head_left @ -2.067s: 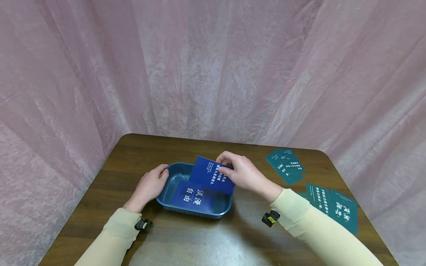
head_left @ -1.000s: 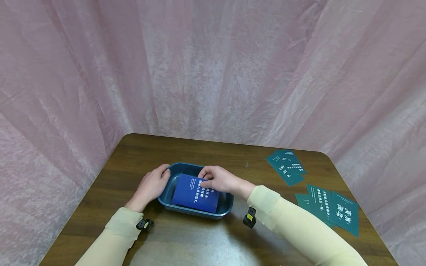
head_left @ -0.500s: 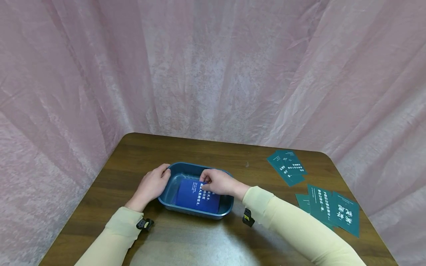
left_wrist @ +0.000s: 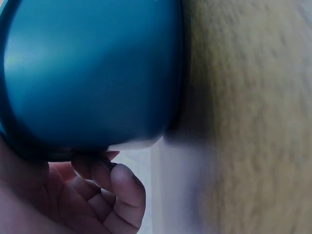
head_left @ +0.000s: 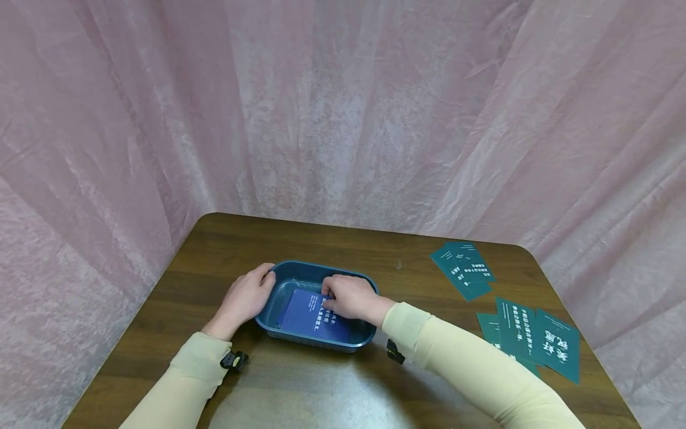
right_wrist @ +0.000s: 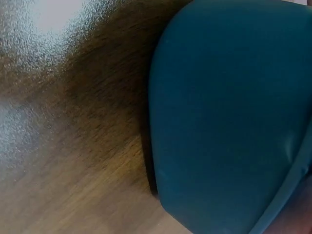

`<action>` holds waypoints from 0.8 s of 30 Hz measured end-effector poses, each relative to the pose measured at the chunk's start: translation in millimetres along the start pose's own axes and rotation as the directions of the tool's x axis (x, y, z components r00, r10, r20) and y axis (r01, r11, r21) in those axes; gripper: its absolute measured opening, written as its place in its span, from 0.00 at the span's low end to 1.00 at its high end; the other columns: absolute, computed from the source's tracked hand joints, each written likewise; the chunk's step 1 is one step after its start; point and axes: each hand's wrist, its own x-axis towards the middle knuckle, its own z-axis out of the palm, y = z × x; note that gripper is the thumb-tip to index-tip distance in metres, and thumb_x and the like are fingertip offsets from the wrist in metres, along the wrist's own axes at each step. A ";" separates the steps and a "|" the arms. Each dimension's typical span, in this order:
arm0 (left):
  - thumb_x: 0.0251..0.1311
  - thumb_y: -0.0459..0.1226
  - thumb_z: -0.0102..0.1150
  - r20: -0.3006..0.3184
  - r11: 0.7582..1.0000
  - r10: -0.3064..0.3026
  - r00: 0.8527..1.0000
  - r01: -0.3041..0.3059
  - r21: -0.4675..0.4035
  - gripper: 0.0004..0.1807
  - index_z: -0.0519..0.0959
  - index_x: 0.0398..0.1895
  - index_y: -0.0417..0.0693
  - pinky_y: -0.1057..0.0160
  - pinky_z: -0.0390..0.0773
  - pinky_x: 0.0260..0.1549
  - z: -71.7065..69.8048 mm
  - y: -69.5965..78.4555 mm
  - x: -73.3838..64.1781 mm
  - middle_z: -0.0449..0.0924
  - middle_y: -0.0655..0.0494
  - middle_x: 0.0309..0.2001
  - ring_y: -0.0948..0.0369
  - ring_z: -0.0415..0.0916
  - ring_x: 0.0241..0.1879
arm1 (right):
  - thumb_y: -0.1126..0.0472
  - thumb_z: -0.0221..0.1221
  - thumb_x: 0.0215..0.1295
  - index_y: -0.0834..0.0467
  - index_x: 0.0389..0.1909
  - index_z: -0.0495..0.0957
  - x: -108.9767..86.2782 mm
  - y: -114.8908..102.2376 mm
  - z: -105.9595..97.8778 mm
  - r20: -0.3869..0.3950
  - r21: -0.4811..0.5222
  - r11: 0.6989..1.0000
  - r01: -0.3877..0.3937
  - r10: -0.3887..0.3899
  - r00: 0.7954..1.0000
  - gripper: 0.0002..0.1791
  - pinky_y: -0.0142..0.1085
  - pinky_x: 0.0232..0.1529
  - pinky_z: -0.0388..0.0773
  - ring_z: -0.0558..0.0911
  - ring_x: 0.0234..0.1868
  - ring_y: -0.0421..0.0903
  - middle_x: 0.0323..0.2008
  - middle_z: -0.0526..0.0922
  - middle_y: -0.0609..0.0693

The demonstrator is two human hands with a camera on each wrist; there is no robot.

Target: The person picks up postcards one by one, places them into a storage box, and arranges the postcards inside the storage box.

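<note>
Left hand (head_left: pixel 245 298) grips the left edge of the tray (head_left: pixel 302 273), right hand (head_left: pixel 351 297) pinches the blue card (head_left: pixel 301 313) inside by the near edge, and an uneven release could leave the card tilted there.

The card (head_left: pixel 300 311) at the right hand (head_left: pixel 351 296) is blue with white lettering; the tray (head_left: pixel 292 276) gripped by the left hand (head_left: pixel 246 299), teal. Right of both, green cards (head_left: pixel 517 328) bear white print. Beneath, the table (head_left: pixel 161 310) is wood-grained brown; beyond, the curtain (head_left: pixel 343 119) mottled pink.

Free tabletop (head_left: pixel 321 241) beyond the tray (head_left: pixel 295 279)
</note>
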 end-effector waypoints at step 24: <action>0.88 0.44 0.45 0.008 1.000 -0.016 1.000 0.016 0.008 0.27 0.71 0.80 0.40 0.31 0.74 0.68 0.6 -0.3 -0.8 0.79 0.35 0.72 0.36 0.79 0.67 | 0.45 0.68 0.79 0.54 0.68 0.83 8.3 -9.5 3.4 -0.002 -0.275 0.957 0.090 -0.094 0.996 0.25 0.42 0.54 0.88 0.87 0.47 0.45 0.52 0.89 0.52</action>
